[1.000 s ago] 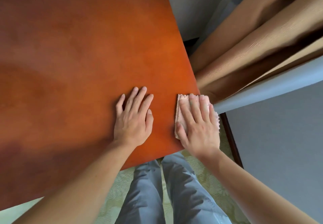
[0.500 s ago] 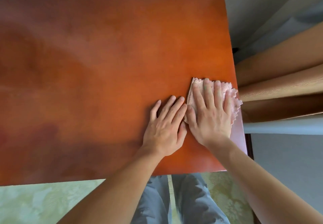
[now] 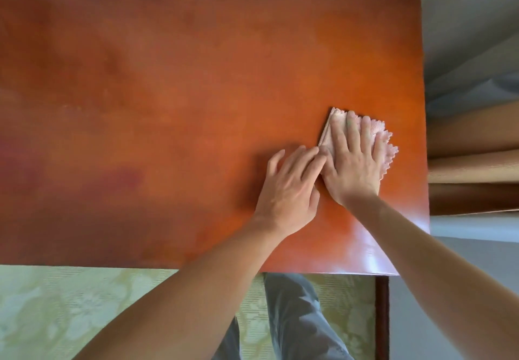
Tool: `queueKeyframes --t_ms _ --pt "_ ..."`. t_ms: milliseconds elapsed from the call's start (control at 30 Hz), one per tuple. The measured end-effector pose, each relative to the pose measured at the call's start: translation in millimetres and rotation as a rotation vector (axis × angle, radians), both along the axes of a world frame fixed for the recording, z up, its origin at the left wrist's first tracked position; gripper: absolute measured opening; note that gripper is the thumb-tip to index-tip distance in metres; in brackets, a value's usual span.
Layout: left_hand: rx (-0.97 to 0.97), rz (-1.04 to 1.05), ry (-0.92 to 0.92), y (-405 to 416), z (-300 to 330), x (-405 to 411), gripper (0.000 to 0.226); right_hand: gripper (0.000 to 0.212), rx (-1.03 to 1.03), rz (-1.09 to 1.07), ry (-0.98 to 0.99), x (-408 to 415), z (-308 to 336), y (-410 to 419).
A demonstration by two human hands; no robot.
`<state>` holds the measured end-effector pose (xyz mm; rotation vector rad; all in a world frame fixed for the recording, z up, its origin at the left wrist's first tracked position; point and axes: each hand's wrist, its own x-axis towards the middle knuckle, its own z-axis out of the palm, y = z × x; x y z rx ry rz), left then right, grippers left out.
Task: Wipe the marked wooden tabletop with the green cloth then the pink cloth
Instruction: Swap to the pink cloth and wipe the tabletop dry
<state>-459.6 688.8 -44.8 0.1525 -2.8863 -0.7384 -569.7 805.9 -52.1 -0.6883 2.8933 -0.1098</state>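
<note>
Tabletop (image 3: 168, 107) right edge near pink cloth (image 3: 341, 119) under right hand (image 3: 351, 163).

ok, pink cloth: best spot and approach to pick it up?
Pinch the scalloped corner of the pink cloth that sticks out beyond the right hand, coming from the right table edge. The cloth lies folded flat on the tabletop; that loose corner is its freest part.

Showing soft, even daylight; glaring white along the near right corner of the tabletop (image 3: 373, 258); casting faint shadows left of the left hand (image 3: 289, 188); blurring slightly throughout; bending straight edges near the borders.
</note>
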Motion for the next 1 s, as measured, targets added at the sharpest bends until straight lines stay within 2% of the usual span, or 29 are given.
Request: queueKeyframes --t_ms 200,567,800,1000 --pt "-0.086 0.088 -0.072 -137.2 1.6 76.9 0.048 0.067 0.002 0.088 -0.025 54.9 1.7 -117.8" --pt "-0.183 0.418 -0.137 -345.0 -7.2 211.0 0.043 0.069 0.060 0.456 -0.037 182.9 -1.4 -355.4" --pt "-0.203 0.561 -0.160 -399.5 -16.7 233.0 0.043 0.068 0.092 0.579 -0.025 181.6 -6.6 -410.9" --pt "-0.191 0.674 -0.096 -413.9 -13.4 218.5 0.045 0.068 0.078 0.561 -0.016 146.6 -4.8 -475.1"
